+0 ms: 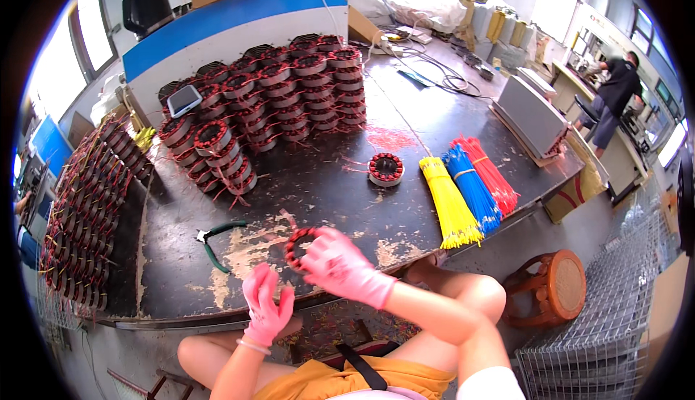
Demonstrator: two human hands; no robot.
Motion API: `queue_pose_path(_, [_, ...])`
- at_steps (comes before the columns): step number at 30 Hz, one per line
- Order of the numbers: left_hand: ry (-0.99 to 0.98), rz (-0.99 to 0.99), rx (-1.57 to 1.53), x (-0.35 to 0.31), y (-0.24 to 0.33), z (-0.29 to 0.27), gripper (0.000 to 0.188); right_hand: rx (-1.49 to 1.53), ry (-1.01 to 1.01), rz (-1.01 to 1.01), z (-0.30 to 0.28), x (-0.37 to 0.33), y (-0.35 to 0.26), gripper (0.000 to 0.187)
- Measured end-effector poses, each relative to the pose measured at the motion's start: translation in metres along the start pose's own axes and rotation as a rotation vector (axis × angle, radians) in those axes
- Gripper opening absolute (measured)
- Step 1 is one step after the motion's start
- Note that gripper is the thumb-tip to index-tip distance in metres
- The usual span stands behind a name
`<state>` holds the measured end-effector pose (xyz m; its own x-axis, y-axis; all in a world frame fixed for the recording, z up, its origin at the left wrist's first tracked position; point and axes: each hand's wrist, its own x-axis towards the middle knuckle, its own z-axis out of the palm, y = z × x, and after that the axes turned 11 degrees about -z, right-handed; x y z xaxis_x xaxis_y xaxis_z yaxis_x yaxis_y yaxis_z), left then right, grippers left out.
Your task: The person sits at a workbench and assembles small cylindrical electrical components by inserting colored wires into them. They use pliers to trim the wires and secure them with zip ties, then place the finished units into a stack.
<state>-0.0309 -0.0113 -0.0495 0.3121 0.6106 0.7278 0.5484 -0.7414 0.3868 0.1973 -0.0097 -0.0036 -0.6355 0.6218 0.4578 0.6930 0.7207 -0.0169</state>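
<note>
The left hand [266, 306], in a pink glove, hovers at the near edge of the bench [326, 183] with its fingers loosely curled and nothing in them. Just beside it, the gloved right hand [339, 264] is closed around a ring-shaped stator [296, 244] wound with red wire, holding it a little above the worn bench top. To the left of the hands lie green-handled pliers [216, 239]. Farther out, a second stator [386, 169] sits alone near the middle of the bench. To its right lie three bundles of ties: yellow [449, 201], blue [470, 188] and red [488, 173], side by side. Beyond, at the far left of the bench, stacked stators [275, 99] stand in rows before a blue and white panel [239, 27].
</note>
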Motion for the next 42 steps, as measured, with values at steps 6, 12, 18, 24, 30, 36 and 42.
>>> queue_pose_path(6, [-0.127, -0.199, 0.092, 0.001, 0.016, 0.019, 0.066, 0.213, 0.190, 0.087, 0.036, 0.000, -0.019, 0.033])
queue_pose_path(12, [-0.317, -0.209, 0.303, 0.024, 0.018, 0.032, 0.061, 0.280, 0.063, 0.281, -0.005, -0.079, 0.036, 0.051])
queue_pose_path(18, [-0.357, -0.209, 0.254, 0.027, 0.017, 0.039, 0.052, 0.152, -0.006, 0.253, 0.031, -0.074, 0.123, 0.054])
queue_pose_path(24, [-0.467, -0.194, 0.124, 0.027, 0.016, 0.012, 0.049, -0.052, 0.253, 0.442, -0.015, -0.092, 0.084, 0.036])
queue_pose_path(30, [-0.403, -0.190, 0.091, 0.045, 0.031, -0.016, 0.036, -0.597, -0.166, 1.189, -0.122, -0.240, 0.055, 0.036])
queue_pose_path(36, [-0.375, -0.234, 0.253, 0.042, 0.025, 0.018, 0.053, 0.653, 0.542, 1.421, -0.088, -0.326, 0.086, 0.035])
queue_pose_path(42, [-0.360, -0.202, 0.310, 0.020, 0.018, 0.013, 0.045, 0.611, 0.447, 1.390, -0.108, -0.330, 0.082, 0.051])
